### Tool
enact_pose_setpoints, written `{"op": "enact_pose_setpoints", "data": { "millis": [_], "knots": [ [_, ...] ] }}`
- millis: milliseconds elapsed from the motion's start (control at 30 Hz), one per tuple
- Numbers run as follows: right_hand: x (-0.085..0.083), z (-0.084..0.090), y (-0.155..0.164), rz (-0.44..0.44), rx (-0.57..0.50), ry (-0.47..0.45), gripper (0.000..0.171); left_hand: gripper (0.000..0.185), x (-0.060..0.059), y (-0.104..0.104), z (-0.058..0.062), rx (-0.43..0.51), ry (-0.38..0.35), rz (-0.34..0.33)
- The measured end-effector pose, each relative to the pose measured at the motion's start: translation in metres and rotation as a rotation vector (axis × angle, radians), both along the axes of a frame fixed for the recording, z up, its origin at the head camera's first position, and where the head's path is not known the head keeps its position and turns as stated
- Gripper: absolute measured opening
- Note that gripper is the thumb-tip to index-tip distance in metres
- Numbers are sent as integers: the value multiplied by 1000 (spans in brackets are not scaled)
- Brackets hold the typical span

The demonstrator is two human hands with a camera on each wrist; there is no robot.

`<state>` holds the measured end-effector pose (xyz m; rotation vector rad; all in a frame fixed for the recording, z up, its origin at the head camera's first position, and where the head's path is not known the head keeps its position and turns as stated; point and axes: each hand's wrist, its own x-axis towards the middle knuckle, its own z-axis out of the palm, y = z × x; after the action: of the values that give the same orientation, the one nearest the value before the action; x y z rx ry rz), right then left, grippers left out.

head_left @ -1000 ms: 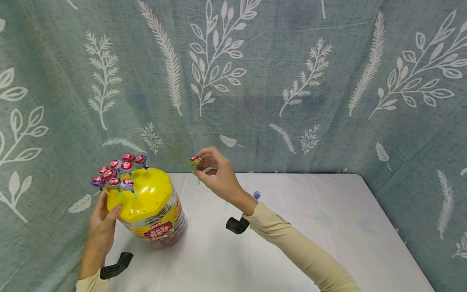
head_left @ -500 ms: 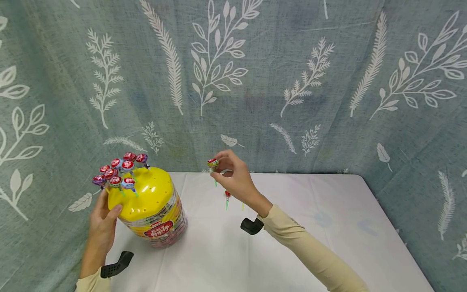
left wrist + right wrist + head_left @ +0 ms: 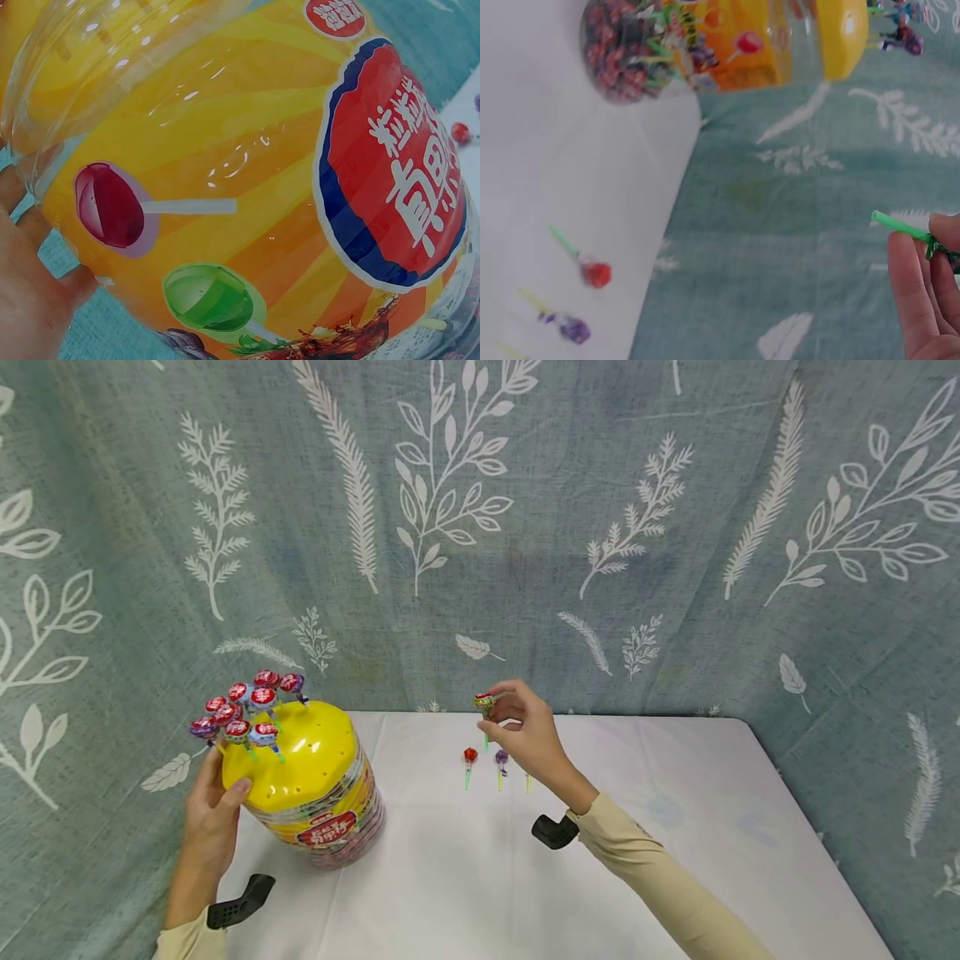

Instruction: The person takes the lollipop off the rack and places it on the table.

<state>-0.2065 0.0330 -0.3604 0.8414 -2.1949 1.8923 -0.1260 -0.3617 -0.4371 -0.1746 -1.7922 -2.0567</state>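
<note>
Rightward, away from the jar (image 3: 330,835), the right hand (image 3: 528,735) has travelled with its green-stick lollipop (image 3: 483,702), while the left hand (image 3: 210,822) stays at the jar. Right fingers are clamped on this lollipop, held up in the air; left fingers are bent around the jar's side. To my eye, the step in hand is carrying the lollipop to the row on the tabletop (image 3: 435,877); the next move would call for lowering it beside this row and loosening the fingers. I count one jar, with nine lollipops (image 3: 263,697) standing in its yellow lid (image 3: 307,760). On the tabletop lie one red lollipop (image 3: 470,755), one purple lollipop (image 3: 502,758) and a third lollipop (image 3: 528,785), showing only its yellow stick; more may be hidden.
</note>
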Motion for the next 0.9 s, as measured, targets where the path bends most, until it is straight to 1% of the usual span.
{"op": "enact_pose_setpoints", "data": {
  "millis": [233, 400, 500, 633, 767, 900],
  "knots": [
    [-6, -15, 22, -68, 49, -43, 40, 61, 2, 1, 1, -9, -10, 1],
    [-10, -29, 36, -124, 74, -128, 41, 61, 2, 2, 1, -20, -14, 5],
    [-19, -51, 44, -155, 87, -161, 42, 61, 2, 3, 2, -33, -10, 8],
    [-31, -81, 54, -219, 122, -163, 42, 61, 3, 4, 3, -42, -15, 17],
    [-32, -93, 58, -252, 142, -190, 42, 61, 3, 3, 2, -47, -24, 27],
    [-36, -106, 62, -279, 164, -221, 41, 62, 6, 0, 0, -57, -18, 18]
  ]
}}
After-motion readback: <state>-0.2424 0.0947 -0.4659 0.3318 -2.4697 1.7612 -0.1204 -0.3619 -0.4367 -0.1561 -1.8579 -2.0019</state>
